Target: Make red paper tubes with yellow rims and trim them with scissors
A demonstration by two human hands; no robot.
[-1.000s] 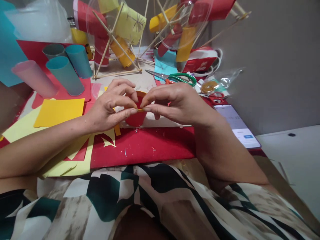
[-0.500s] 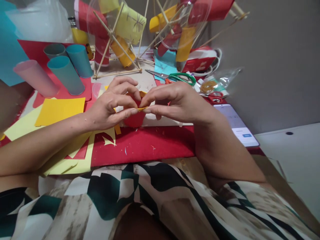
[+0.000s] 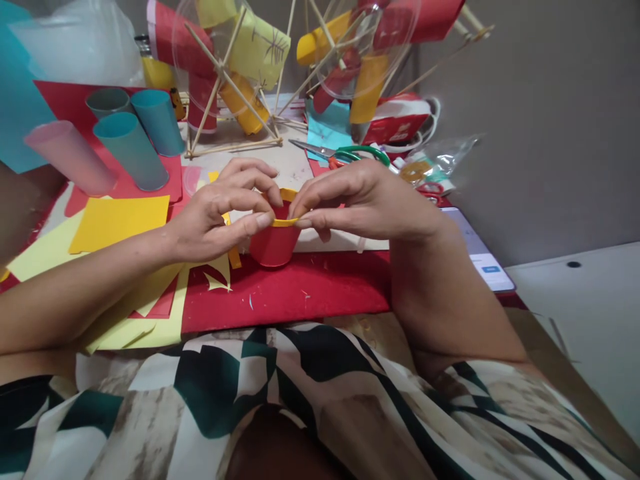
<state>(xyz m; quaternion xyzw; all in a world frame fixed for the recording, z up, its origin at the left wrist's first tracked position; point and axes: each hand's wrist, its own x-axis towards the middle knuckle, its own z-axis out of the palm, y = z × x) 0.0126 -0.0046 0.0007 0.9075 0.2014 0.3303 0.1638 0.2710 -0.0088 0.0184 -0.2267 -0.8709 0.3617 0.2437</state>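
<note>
Red cup shifts toward the wearer, its yellow rim coming into fuller view

The red cup [image 3: 274, 248] now shows more of its front wall and base than a second ago, and the thumbs sit a little farther apart, baring a stretch of the yellow rim band [image 3: 284, 223] between them. For the work in hand, this suggests attention moving along the band, which looks laid along the near edge there; whether it is stuck down cannot be told.

Nearest is the patterned garment [image 3: 210, 387], and beyond it the red cover [image 3: 300, 290]. The cup is in the middle, over the cover's far edge, its mouth upward; whether the base bears weight is unclear.

The left hand [image 3: 215, 217] reaches in from the left, its forearm passing over the yellow paper sheet [image 3: 120, 225]. Its thumb lies outside the rim with the index finger inside, pinched together on the edge; the other fingers curl above. The right hand [image 3: 357, 207] mirrors it with a bent wrist, thumb and index clamped on the opposite stretch of rim.

Farther off lie the green-handled scissors [image 3: 367, 155], and behind them stands the stick frame [image 3: 235, 143].
</note>
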